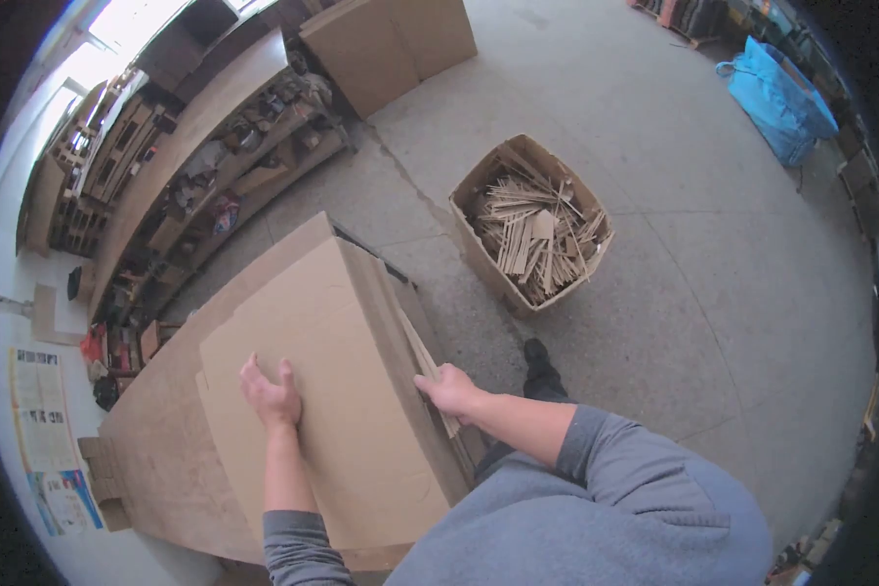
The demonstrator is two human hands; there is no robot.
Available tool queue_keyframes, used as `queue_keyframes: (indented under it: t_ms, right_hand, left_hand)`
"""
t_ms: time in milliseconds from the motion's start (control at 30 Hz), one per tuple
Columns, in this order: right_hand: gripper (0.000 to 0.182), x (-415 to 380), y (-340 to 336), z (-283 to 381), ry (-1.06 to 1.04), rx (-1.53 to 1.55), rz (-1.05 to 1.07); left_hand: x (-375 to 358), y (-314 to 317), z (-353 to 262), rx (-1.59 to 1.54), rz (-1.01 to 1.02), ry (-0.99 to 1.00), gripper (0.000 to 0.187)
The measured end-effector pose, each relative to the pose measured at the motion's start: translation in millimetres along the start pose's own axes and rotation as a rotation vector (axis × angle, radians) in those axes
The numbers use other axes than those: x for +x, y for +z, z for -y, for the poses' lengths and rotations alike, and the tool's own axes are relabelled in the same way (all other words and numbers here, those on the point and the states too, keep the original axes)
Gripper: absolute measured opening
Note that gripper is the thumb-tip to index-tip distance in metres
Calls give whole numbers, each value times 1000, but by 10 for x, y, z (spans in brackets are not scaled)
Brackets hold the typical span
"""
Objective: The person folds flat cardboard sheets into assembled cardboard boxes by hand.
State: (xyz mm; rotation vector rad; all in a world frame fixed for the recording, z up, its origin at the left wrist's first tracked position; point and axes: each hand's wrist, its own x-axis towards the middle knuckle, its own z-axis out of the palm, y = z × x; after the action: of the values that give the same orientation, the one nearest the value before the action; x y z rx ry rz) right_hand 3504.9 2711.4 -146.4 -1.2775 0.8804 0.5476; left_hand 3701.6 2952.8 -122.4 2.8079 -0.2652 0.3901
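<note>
A stack of flat brown cardboard sheets lies on the table in front of me. Over its top sheet is my left hand, thumb and fingers apart and slightly curled, holding nothing. At the stack's right edge my right hand is closed around thin cardboard strips that run along the side of the sheets. The lower ends of the strips show just below that hand.
A cardboard box full of cardboard scraps stands on the concrete floor beyond the table. Cluttered shelves line the left wall. Large cardboard sheets lean at the back, and a blue bag sits far right.
</note>
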Motion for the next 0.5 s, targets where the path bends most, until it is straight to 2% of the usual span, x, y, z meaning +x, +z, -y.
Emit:
queue_keyframes:
  t_ms: [33,67,100,167,200,267,367,467,500]
  right_hand:
    - [36,48,14,-35,-15,32,-20]
    - [34,98,24,-64,-32,64,-42]
    - [38,133,33,-70,-7,76,-35]
    - [64,204,57,-81,97,127,-6]
    - [66,206,62,-60,105,152,12]
    - [83,206,73,-28,140,254,79]
    - [77,315,62,-97,123,247,91]
    - [89,133,-2,9,142,179,108]
    - [88,182,21,-42,144,195,107]
  left_hand:
    - [4,21,23,9,-10,1,66]
    - [16,44,41,17,-22,3,66]
    - [13,36,30,13,-29,15,66]
    - [13,14,11,-1,-51,64,66]
    - [15,7,10,-5,-35,49,66]
    - [17,-6,6,-24,32,-13,69]
    - [-1,-76,-83,-28,92,-51,70]
    - [8,-29,-39,-34,20,-3,67]
    - [-7,-47,-60,-32,27,-9,67]
